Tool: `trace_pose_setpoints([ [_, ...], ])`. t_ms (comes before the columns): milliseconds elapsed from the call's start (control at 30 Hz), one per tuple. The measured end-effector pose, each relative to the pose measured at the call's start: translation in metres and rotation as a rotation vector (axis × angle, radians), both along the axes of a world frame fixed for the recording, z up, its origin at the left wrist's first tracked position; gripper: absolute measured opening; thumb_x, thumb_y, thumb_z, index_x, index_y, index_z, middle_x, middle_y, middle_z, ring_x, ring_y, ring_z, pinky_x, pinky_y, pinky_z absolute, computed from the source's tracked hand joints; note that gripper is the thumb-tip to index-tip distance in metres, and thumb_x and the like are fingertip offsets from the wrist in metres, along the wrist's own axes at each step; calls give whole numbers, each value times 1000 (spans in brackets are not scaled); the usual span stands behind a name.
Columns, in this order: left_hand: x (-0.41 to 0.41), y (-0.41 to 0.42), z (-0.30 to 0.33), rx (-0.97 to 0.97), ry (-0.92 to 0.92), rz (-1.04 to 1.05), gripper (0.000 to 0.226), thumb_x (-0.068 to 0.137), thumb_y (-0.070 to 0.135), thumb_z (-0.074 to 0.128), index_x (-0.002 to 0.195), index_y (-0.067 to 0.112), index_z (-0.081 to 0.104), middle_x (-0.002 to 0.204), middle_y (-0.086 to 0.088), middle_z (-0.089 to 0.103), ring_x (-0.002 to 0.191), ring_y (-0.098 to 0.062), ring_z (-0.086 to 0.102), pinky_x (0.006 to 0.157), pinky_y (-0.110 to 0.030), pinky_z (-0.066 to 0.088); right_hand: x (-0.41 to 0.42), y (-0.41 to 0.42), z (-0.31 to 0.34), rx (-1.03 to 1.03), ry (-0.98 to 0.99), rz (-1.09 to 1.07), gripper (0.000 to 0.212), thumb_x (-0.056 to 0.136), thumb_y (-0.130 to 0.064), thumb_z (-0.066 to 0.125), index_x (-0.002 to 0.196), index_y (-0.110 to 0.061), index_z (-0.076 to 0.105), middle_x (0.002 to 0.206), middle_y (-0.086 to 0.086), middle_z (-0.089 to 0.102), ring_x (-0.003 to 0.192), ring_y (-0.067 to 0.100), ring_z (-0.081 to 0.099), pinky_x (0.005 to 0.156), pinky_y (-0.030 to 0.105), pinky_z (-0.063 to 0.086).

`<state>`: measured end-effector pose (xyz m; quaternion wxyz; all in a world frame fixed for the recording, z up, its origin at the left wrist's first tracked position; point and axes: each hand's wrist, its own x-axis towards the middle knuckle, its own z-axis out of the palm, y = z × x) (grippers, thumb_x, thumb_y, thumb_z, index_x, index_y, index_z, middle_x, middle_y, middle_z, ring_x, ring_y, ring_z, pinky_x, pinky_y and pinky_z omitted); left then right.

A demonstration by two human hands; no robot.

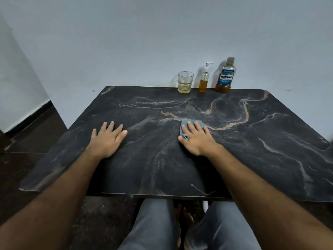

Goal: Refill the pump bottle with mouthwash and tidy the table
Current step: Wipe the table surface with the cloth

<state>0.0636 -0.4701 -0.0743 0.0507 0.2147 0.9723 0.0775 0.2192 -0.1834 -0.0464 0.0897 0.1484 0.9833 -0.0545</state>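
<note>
A clear pump bottle [204, 80] with amber liquid in its lower half stands upright at the table's far edge, its white pump head on. To its right stands a capped Listerine mouthwash bottle [224, 76] with a blue label and a little amber liquid at the bottom. My right hand [196, 138] lies flat on a small blue-grey cloth [191, 123] in the middle of the dark marble table [252, 141], pressing it down. My left hand [107, 138] rests flat on the table to the left, fingers spread, holding nothing.
A drinking glass [185, 82] with a shallow layer of pale liquid stands left of the pump bottle. A pale wall rises right behind the table's far edge. My legs in grey trousers [153, 228] are under the near edge; dark floor lies to the left.
</note>
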Motion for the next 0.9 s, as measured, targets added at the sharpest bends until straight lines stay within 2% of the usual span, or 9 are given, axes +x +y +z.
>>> trace_pose_setpoints([
  [167, -3, 4, -1, -4, 18, 1, 68, 95, 66, 3, 156, 37, 16, 167, 0, 4, 153, -22, -1, 121, -54, 0, -54, -39, -4, -19, 16, 15, 70, 100, -58, 17, 158, -22, 4, 166, 4, -8, 152, 29, -11, 122, 50, -5],
  [300, -2, 5, -1, 16, 16, 4, 67, 96, 64, 3, 156, 36, 18, 166, 0, 7, 153, -22, 0, 121, -54, 0, -58, -79, -7, -26, 35, 124, 69, 100, -56, 18, 158, -22, 5, 166, 4, -7, 152, 29, -11, 122, 49, -4],
  [500, -1, 4, -1, 105, 37, 23, 62, 101, 56, 8, 153, 32, 30, 165, -1, 18, 153, -22, 9, 121, -53, 3, 10, -122, -7, -49, 87, 370, 66, 101, -54, 17, 158, -22, 8, 166, 4, -2, 152, 25, -9, 123, 45, -3],
  [600, 4, 2, 0, 170, 31, 21, 62, 102, 54, 11, 152, 26, 35, 163, -3, 23, 152, -22, 13, 122, -50, 6, 59, -129, -8, -44, 117, 460, 74, 94, -59, 7, 157, -22, 11, 166, 3, 0, 153, 24, -7, 123, 43, -2],
  [800, 27, 7, 1, 353, -23, 4, 62, 104, 50, 16, 148, 16, 43, 159, -1, 34, 151, -22, 17, 122, -45, 6, 118, -116, -12, -37, 143, 507, 76, 92, -63, 4, 158, -25, 11, 166, -2, -1, 152, 18, -11, 123, 39, -5],
  [900, 48, 16, 6, 525, -67, -50, 55, 106, 45, 22, 140, 17, 55, 150, -3, 48, 147, -23, 29, 122, -43, 15, 138, -108, -7, -154, 112, 476, 77, 90, -66, 5, 157, -29, 14, 165, -10, -3, 151, 9, -15, 122, 32, -11],
])
